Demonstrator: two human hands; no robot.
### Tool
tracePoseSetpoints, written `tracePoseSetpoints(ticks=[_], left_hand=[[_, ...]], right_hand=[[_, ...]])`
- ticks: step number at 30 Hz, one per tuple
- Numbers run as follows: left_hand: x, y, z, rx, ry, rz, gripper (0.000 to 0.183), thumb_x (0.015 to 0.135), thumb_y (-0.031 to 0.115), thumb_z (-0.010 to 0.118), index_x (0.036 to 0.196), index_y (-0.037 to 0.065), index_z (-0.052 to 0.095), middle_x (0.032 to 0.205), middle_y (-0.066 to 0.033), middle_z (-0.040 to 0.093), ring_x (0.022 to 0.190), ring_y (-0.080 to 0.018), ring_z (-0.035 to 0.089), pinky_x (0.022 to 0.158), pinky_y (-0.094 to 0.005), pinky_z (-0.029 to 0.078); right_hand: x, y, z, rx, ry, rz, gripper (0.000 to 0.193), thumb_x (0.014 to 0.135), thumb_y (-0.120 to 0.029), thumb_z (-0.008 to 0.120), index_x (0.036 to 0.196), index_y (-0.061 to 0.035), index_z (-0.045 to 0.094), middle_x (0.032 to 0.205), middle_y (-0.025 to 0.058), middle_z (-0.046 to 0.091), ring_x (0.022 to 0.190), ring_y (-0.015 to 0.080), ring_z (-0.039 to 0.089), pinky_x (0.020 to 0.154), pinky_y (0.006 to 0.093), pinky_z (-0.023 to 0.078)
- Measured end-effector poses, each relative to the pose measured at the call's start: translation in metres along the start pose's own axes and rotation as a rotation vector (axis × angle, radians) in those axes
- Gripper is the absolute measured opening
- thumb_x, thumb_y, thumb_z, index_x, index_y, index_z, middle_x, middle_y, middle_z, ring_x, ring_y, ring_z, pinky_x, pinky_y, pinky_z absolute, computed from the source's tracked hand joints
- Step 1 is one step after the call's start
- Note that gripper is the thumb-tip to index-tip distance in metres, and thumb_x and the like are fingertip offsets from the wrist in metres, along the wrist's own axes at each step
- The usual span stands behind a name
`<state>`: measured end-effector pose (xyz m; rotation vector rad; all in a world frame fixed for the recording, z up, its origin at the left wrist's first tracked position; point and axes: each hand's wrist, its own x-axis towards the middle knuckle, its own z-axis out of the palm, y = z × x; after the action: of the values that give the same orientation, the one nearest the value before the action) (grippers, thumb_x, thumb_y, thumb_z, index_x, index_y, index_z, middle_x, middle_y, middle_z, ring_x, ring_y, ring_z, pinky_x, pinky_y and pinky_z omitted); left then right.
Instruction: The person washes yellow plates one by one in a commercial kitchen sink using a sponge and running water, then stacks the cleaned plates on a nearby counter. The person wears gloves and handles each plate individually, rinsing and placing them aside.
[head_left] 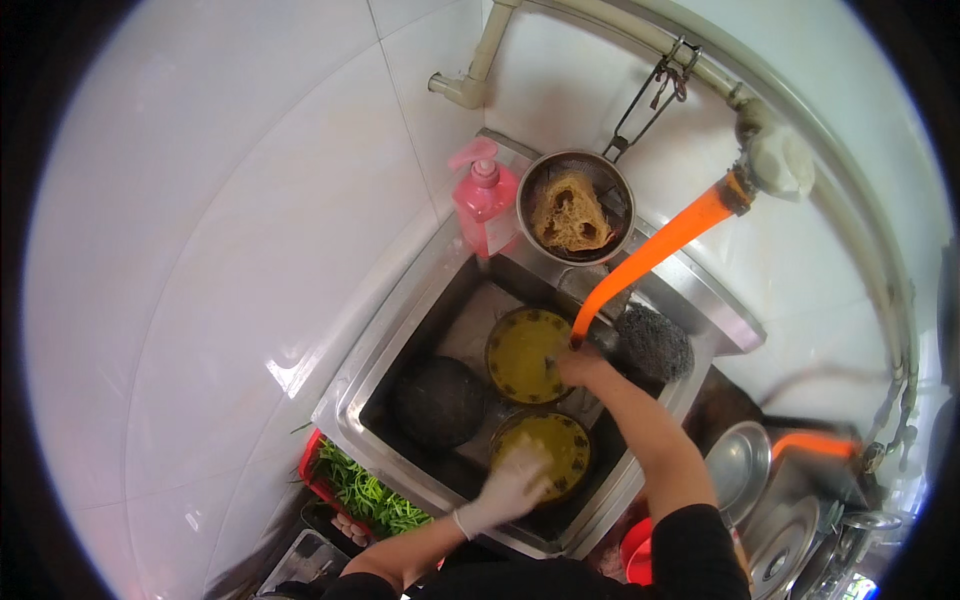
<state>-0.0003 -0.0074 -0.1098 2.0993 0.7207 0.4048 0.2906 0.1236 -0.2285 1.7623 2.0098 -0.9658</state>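
My left hand (513,481), in a pale glove, reaches into the nearer yellow bowl (568,452), which has dark marks around its rim. Its fingers are smeared by motion. My bare right hand (579,367) is closed at the lower end of the orange hose (650,258), over the right edge of the farther yellow bowl (520,352). The fingertips there are partly hidden. Both bowls sit in the metal sink (352,405). To their left lies a dark round vessel (436,402), whose kind I cannot make out.
A pink pump bottle (487,205) stands at the sink's back corner. Beside it hangs a strainer (527,225) holding a tan fibrous scrubber (570,213). A dark mesh scourer (655,343) lies at the right. Green vegetables (375,497) fill a red basket (311,462); metal pans (738,470) stand lower right.
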Motion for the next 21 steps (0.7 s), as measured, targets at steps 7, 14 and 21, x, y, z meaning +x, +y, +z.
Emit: tracePoseSetpoints(ticks=[7,14,21], left_hand=[[0.113,-0.083,-0.043,0.708,-0.465,-0.19,0.108,0.082,0.05,0.084,0.164,-0.002,0.036,0.173,-0.0273,0.027,0.162,-0.0522,0.012,0.13,-0.0621,0.013],[0.13,-0.145,-0.029,0.646,-0.745,-0.096,0.09,0.096,0.053,0.07,0.168,0.012,0.036,0.178,-0.0199,0.017,0.165,-0.0438,-0.005,0.132,-0.058,-0.004],[0.13,-0.144,-0.031,0.726,-0.605,0.166,0.053,0.103,0.035,0.063,0.152,0.014,0.059,0.159,-0.0092,0.055,0.153,-0.0331,0.042,0.128,-0.0547,0.024]], right_hand=[[0.015,-0.051,0.024,0.397,-0.028,-0.138,0.043,0.101,-0.026,0.059,0.139,-0.0081,0.066,0.144,0.019,0.063,0.14,0.0382,0.053,0.119,0.0475,0.04],[-0.07,0.001,-0.022,-0.106,-0.053,0.118,0.044,0.104,-0.027,0.056,0.143,-0.01,0.067,0.144,0.0241,0.064,0.136,0.0407,0.057,0.112,0.0461,0.047],[-0.11,-0.021,0.018,0.875,0.642,0.351,0.045,0.109,-0.027,0.053,0.148,-0.0084,0.062,0.142,0.0267,0.065,0.131,0.0416,0.062,0.111,0.044,0.048]])
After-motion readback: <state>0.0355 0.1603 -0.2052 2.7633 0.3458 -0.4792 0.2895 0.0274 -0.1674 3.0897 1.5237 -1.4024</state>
